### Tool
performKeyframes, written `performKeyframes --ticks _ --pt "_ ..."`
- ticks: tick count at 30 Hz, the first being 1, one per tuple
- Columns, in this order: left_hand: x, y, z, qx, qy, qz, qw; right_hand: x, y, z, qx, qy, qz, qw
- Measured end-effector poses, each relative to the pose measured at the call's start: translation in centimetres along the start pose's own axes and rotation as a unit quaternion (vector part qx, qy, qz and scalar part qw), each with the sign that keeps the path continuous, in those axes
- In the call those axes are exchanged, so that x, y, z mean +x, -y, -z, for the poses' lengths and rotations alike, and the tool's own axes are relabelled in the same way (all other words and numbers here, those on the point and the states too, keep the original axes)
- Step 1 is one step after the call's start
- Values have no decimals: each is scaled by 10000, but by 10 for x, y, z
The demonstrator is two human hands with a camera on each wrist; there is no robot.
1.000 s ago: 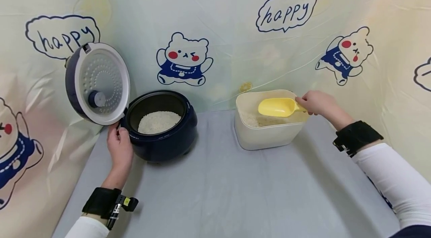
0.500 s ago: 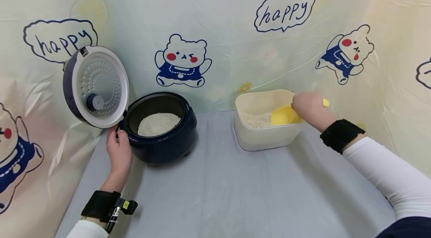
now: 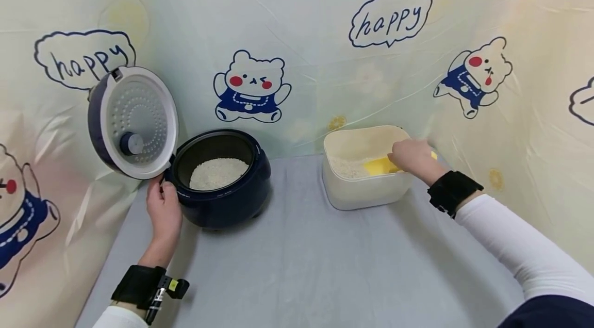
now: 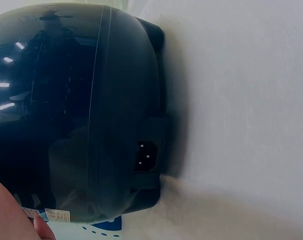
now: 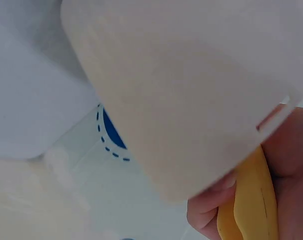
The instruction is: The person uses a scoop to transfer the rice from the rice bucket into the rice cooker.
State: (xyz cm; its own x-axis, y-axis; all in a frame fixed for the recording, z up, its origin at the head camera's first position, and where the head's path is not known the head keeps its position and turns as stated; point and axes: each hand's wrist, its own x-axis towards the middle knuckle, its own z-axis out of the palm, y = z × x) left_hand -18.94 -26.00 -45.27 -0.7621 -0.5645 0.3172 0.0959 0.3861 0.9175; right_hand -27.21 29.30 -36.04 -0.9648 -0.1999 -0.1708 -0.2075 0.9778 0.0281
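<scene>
At the left, my left hand (image 3: 163, 212) grips the dark blue rice cooker (image 3: 223, 209) by its hinge side, just below the raised lid (image 3: 139, 119). White rice (image 3: 219, 173) lies in the cooker's dark inner pot. In the left wrist view, part of the hand shows against the glossy cooker wall (image 4: 61, 125); most fingers are hidden. My right hand (image 3: 415, 158) holds a yellow scoop (image 3: 380, 166) by the handle over the right rim of a cream bin (image 3: 366, 194). The scoop's head is down in the bin, at the rice (image 3: 348, 167) there.
The cooker and bin stand apart on a grey cloth-covered table (image 3: 315, 266). A printed curtain (image 3: 315, 80) with bears and lettering hangs close behind them. A power socket (image 4: 146, 156) is on the cooker's lower side.
My right hand has moved left and down, carrying the scoop from above the bin's rim into the rice. The left hand has kept its place at the cooker; the view has shifted slightly.
</scene>
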Motion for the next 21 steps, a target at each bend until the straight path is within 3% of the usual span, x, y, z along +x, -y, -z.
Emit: performKeyframes --ticks 8,13,21 --pt "1 3 2 -15 -52 -51 10000 13 6 -9 567 813 -295 9946" --pt "0 1 3 -16 22 55 10000 17 9 -12 616 920 -214 9936" --pt "0 3 2 -101 -25 -44 9999 21 8 -17 550 945 -73 9940"
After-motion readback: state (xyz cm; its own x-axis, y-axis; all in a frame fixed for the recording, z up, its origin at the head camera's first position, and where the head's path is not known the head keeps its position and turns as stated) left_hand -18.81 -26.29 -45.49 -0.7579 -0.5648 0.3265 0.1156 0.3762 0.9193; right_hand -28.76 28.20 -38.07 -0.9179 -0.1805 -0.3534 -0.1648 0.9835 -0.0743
